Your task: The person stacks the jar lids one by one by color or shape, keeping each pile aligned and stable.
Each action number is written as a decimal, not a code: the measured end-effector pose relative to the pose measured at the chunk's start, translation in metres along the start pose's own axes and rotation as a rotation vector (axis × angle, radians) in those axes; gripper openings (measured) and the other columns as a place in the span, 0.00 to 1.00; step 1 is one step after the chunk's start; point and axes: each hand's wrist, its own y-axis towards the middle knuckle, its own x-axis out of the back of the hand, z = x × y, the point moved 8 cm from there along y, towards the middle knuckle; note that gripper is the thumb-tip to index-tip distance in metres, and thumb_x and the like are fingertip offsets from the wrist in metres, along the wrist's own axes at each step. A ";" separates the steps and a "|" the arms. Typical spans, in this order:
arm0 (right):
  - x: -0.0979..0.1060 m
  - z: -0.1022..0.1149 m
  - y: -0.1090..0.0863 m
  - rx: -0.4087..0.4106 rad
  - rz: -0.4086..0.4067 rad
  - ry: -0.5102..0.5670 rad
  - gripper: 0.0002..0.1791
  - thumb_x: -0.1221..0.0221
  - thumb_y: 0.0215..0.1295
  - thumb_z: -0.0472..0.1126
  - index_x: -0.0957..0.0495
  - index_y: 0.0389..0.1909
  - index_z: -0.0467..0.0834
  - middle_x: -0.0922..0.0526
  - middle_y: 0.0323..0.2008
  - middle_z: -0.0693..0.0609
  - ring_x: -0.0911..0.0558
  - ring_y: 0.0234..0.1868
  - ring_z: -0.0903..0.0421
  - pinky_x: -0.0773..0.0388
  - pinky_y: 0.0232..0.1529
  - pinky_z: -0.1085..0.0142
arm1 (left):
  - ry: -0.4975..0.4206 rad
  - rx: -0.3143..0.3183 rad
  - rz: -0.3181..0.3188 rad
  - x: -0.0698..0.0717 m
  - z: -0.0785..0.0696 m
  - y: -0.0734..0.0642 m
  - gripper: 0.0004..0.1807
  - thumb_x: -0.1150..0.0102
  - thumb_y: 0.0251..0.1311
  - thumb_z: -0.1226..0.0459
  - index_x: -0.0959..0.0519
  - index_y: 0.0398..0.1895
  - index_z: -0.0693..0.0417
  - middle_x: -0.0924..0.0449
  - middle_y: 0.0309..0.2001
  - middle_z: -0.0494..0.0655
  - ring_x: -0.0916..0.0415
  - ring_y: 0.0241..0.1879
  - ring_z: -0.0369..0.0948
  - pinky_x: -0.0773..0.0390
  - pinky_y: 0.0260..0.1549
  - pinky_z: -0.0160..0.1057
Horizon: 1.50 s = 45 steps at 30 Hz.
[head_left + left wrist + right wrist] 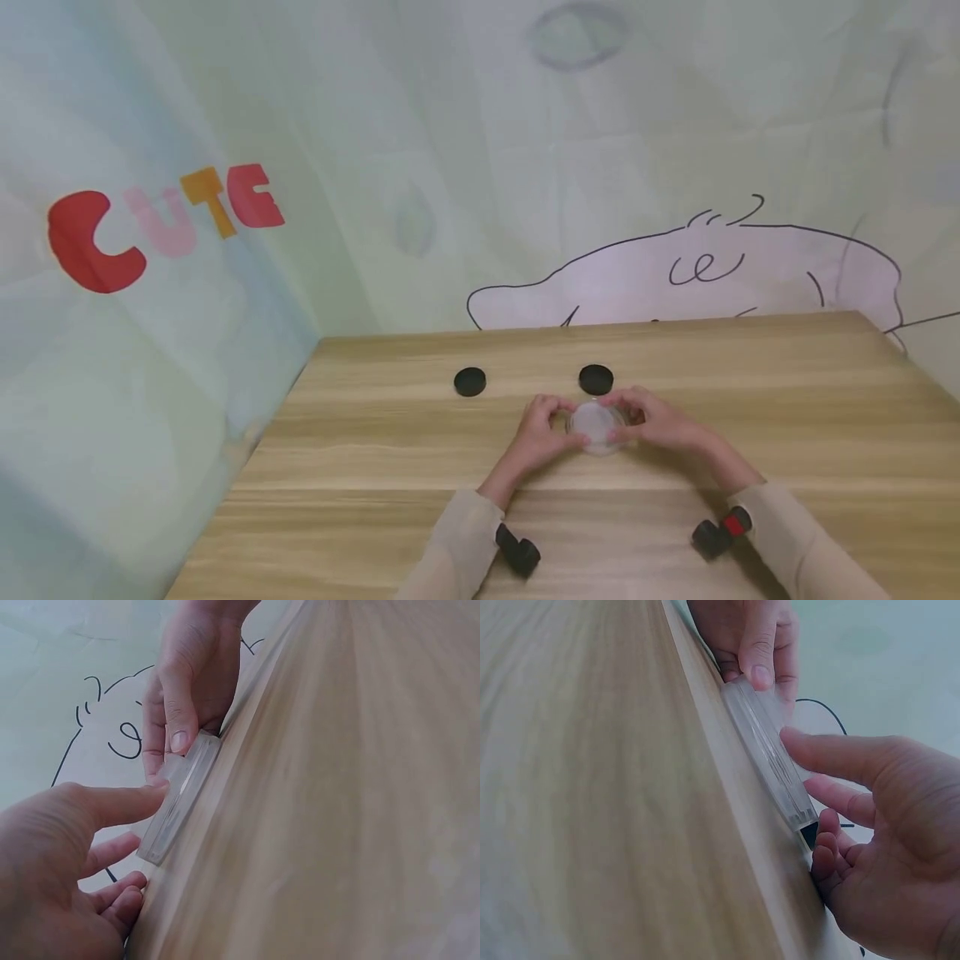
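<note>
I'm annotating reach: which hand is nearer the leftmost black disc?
Left: the left hand is right of the leftmost black disc, on its near side; the right hand is farther right.

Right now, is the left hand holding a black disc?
No, the left hand holds a clear round case, and both black discs lie on the table.
</note>
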 end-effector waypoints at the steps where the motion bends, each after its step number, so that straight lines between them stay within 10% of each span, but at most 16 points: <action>1: 0.001 -0.001 0.001 0.001 0.005 -0.003 0.28 0.33 0.58 0.40 0.27 0.59 0.36 0.29 0.47 0.39 0.32 0.43 0.52 0.31 0.41 0.67 | -0.002 -0.001 -0.003 0.000 0.000 0.001 0.25 0.26 0.47 0.60 0.20 0.49 0.58 0.28 0.49 0.51 0.36 0.48 0.41 0.33 0.50 0.42; 21: 0.018 -0.029 0.004 -0.044 -0.018 0.121 0.26 0.40 0.64 0.39 0.30 0.59 0.29 0.22 0.45 0.41 0.26 0.41 0.62 0.28 0.41 0.70 | -0.033 -0.020 0.013 -0.013 0.001 0.009 0.22 0.30 0.53 0.60 0.20 0.50 0.58 0.26 0.51 0.54 0.32 0.52 0.44 0.30 0.53 0.43; 29: 0.040 -0.049 0.021 -0.147 -0.172 0.154 0.28 0.42 0.67 0.41 0.32 0.63 0.29 0.22 0.54 0.31 0.22 0.36 0.69 0.23 0.38 0.71 | -0.169 0.074 -0.178 0.001 0.013 0.042 0.11 0.37 0.55 0.66 0.19 0.41 0.63 0.21 0.40 0.54 0.28 0.39 0.39 0.27 0.41 0.33; 45: 0.043 -0.043 0.042 -0.168 -0.189 0.035 0.27 0.36 0.61 0.39 0.26 0.59 0.31 0.20 0.42 0.42 0.26 0.34 0.61 0.26 0.32 0.72 | 0.096 -0.028 -0.197 -0.002 0.003 0.062 0.18 0.32 0.52 0.64 0.18 0.47 0.62 0.24 0.45 0.53 0.28 0.47 0.44 0.28 0.48 0.38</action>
